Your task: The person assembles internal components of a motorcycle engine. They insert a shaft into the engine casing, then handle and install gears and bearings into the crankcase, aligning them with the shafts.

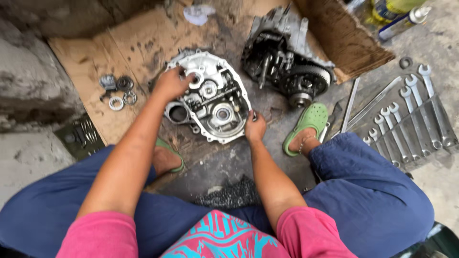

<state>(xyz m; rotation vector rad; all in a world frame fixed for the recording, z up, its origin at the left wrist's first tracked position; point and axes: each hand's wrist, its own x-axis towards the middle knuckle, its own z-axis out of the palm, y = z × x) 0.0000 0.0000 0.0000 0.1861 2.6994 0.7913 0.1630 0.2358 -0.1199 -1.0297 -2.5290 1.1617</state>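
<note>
Gearbox casing (210,98) lies mid-cardboard (91,57); left hand (172,83) grips its far rim, right hand (255,128) pinches the near edge. Best lifted evenly, keeping fingers outside.

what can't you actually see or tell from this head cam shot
- Left hand: its fingers curl onto the metal engine cover, hiding what they touch.
- Right hand: the fingers sit at the cover's lower rim; the grip underneath is hidden.
- Small bearings on the cardboard: too small to tell apart.
- Spray can: cut off by the top edge.
- Row of wrenches: sizes too small to tell.
- Gear assembly: dark inside, parts unclear.
</note>
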